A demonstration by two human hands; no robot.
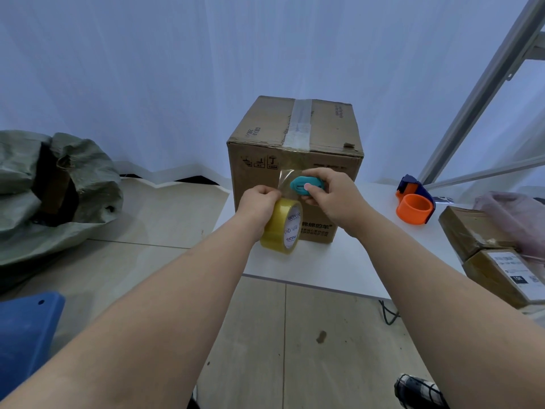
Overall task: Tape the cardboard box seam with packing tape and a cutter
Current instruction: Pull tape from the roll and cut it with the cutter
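A tall cardboard box (265,134) stands on the white table (368,261). Clear tape runs along its top seam and down over the front face. My left hand (259,202) grips a yellowish roll of packing tape (283,228) in front of the box, near its lower front face. A strip of tape (286,178) stretches from the roll up to the box front. My right hand (327,193) holds a teal cutter (303,185) pressed against that strip, just right of my left fingers.
An orange and blue tape dispenser (414,206) sits on the table to the right. Smaller cardboard parcels (489,255) lie at the right edge. On the floor at the left are a grey-green sack (59,187) and a blue stool (26,329).
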